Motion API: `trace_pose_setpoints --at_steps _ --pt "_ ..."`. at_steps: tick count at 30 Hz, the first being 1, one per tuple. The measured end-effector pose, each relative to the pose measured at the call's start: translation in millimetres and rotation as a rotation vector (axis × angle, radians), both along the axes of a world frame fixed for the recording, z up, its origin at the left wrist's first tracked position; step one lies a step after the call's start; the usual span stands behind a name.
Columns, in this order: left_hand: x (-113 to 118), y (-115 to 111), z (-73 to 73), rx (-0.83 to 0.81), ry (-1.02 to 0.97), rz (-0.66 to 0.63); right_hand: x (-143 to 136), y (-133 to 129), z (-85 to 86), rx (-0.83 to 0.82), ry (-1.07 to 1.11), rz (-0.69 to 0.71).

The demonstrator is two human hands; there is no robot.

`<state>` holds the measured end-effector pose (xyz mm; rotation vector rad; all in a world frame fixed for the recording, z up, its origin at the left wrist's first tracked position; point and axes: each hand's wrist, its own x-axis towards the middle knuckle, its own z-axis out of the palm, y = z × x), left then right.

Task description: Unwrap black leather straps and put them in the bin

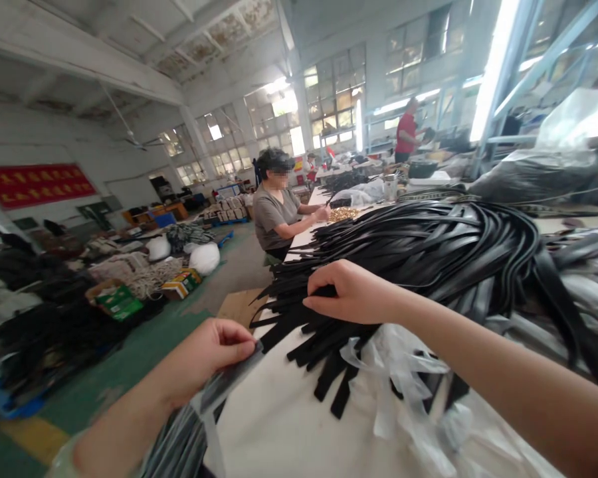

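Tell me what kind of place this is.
Most likely a factory workshop for straps or belts: a big pile of black straps on a long white worktable, a seated co-worker at the same table, high industrial windows.

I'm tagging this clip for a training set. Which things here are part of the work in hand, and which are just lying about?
In hand:
right hand on the pile of black straps
left hand pinching a bagged strap

Lying about:
clear plastic wrap
green box on the floor
white sacks
red banner
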<state>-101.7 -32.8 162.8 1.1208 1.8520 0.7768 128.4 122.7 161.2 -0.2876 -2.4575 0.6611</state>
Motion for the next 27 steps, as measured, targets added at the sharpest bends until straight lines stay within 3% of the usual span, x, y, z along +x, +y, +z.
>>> trace_pose_setpoints --at_steps 3,6,10,14,20,24,27 --pt "9 5 24.0 0.066 0.129 -0.036 0 -3 11.2 0.01 0.04 -0.019" --pt "21 14 32.7 0.124 0.161 -0.052 2 -7 15.8 -0.005 0.07 -0.041" --pt "31 27 19.3 0.174 0.169 -0.08 13 -9 16.6 0.02 0.032 -0.049" --pt "37 37 0.7 0.205 0.226 -0.12 26 -15 16.7 0.121 -0.178 -0.052" --pt "54 49 -6.4 0.223 0.182 -0.239 6 -36 5.0 0.228 -0.45 -0.097" --pt "34 42 -8.0 0.145 0.008 -0.372 3 -29 -4.3 0.049 -0.449 0.009" --pt "2 25 -28.1 0.006 -0.215 -0.509 15 -14 -11.0 -0.121 -0.42 0.089"
